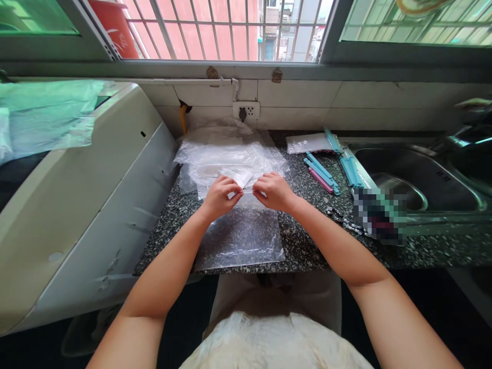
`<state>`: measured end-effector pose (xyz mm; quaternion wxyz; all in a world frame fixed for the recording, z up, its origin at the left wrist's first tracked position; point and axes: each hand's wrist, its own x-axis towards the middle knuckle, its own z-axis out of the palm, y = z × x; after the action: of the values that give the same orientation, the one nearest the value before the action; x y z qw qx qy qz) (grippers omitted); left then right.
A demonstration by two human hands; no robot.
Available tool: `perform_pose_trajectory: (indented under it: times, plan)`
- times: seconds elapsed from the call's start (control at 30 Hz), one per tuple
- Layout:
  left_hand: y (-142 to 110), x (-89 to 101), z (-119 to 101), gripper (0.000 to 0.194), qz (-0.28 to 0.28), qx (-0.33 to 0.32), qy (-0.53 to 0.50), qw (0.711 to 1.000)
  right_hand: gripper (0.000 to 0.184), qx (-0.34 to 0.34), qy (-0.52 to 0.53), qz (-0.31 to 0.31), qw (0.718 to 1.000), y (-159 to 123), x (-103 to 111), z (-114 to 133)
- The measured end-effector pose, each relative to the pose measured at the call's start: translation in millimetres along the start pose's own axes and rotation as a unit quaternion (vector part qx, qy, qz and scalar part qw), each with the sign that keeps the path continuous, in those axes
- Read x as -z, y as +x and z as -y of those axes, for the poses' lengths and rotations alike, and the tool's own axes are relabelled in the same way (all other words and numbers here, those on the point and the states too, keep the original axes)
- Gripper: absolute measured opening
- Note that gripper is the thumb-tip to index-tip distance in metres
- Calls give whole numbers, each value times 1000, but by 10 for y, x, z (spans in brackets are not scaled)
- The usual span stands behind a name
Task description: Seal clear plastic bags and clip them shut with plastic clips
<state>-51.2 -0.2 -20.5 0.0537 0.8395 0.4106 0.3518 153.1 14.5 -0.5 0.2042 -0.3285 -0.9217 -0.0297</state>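
Note:
A clear plastic bag (240, 236) lies flat on the speckled granite counter (307, 246) in front of me. My left hand (220, 196) and my right hand (273, 190) both pinch its far top edge, fingers closed, close together. Behind them lies a loose pile of more clear plastic bags (226, 154), reaching back to the tiled wall.
Several blue and pink sealing clips (322, 173) lie right of the bags, next to a steel sink (415, 174) holding a bowl. A white appliance (77, 205) fills the left side. A wall socket (246, 110) sits below the barred window.

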Motion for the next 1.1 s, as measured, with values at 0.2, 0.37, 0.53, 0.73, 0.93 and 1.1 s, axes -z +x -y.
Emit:
perform_pose_trajectory:
  times: [0.2, 0.37, 0.53, 0.73, 0.93, 1.1]
  plan:
    - [-3, 9, 4, 13, -3, 3, -8, 1000, 20, 10, -7, -1, 1000, 2, -1, 3]
    - [-2, 6, 14, 13, -3, 0, -3, 1000, 22, 13, -14, -4, 1000, 2, 2, -2]
    - [-2, 9, 22, 13, -12, -1, -2, 1000, 21, 9, -11, -7, 1000, -4, -2, -15]
    - [4, 57, 28, 13, -15, 18, 1, 1000, 22, 1, -20, -15, 1000, -9, 38, -53]
    - [7, 77, 33, 15, -6, 19, 14, 1000, 20, -9, -21, -18, 1000, -5, 52, -78]
    - [5, 59, 30, 16, -11, 6, 16, 1000, 19, -10, -31, -9, 999, -6, 52, -65]
